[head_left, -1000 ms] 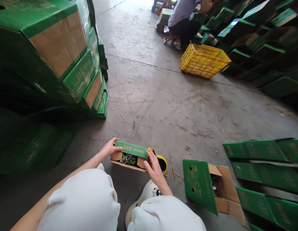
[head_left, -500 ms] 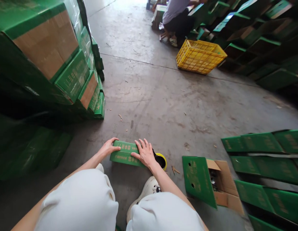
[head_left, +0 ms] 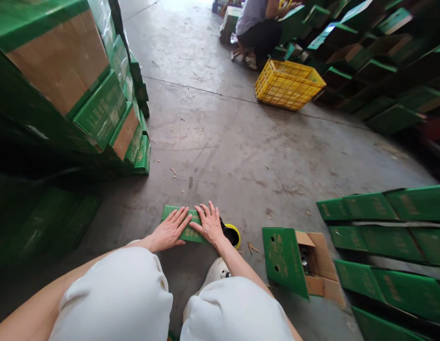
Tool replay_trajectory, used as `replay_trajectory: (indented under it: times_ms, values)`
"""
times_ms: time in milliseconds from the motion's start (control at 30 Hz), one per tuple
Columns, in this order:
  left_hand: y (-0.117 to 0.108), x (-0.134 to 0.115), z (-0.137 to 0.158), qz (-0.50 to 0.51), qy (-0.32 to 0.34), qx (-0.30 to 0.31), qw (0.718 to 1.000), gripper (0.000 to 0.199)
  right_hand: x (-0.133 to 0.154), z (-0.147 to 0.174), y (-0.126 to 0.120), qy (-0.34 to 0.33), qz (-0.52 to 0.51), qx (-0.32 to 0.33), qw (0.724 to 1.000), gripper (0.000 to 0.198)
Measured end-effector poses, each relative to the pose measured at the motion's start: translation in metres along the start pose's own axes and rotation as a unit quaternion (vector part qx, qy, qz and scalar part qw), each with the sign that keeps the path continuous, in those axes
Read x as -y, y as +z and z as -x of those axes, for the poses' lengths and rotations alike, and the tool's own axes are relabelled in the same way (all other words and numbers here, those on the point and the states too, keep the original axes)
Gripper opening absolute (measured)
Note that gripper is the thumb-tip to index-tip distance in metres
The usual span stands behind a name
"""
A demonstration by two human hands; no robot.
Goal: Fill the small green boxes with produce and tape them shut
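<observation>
A small green carton (head_left: 190, 234) with gold lettering lies on the floor in front of my knees. Both palms rest on its top. My left hand (head_left: 170, 229) has its fingers stretched flat across the left part, covering much of the lettering. On the right part lies my right hand (head_left: 208, 224), fingers spread, its thumb close to the left fingertips. Just right of the carton, a black tape dispenser with a yellow tape roll (head_left: 234, 236) stands on the floor, partly hidden by my right hand.
An open green carton (head_left: 287, 260) with dark contents stands at the right, beside rows of green cartons (head_left: 376, 241). Stacked cartons (head_left: 99, 109) rise at the left. A yellow crate (head_left: 291, 87) sits ahead, near a crouching person (head_left: 259, 28). Wood scraps (head_left: 253, 247) lie about.
My left hand has moved from the carton's left end onto its top, now flat and closer to the right hand. The right hand stays on the carton. The view has shifted slightly.
</observation>
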State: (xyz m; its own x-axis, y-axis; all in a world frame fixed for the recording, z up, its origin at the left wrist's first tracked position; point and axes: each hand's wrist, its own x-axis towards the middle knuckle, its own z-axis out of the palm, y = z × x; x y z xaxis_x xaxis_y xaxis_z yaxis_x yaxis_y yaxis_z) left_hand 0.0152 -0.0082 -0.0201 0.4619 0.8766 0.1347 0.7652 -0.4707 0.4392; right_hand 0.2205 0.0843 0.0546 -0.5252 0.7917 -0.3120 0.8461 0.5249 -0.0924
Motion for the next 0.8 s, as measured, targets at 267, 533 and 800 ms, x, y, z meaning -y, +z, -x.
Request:
replay_trajectory:
  times_ms: [267,533,800]
  values:
    - [-0.001,0.003,0.002,-0.003,0.011,-0.002,1.000,0.113,-0.034,0.046,0.001,0.280,-0.047,-0.053,0.957,0.055]
    - [-0.005,0.003,0.002,0.001,0.012,0.007,1.000,0.108,-0.034,0.066,0.035,0.386,-0.041,0.048,0.920,0.049]
    - [-0.011,0.005,-0.003,0.041,0.018,0.022,0.999,0.103,-0.066,0.074,-0.026,0.358,-0.121,-0.040,0.925,0.053]
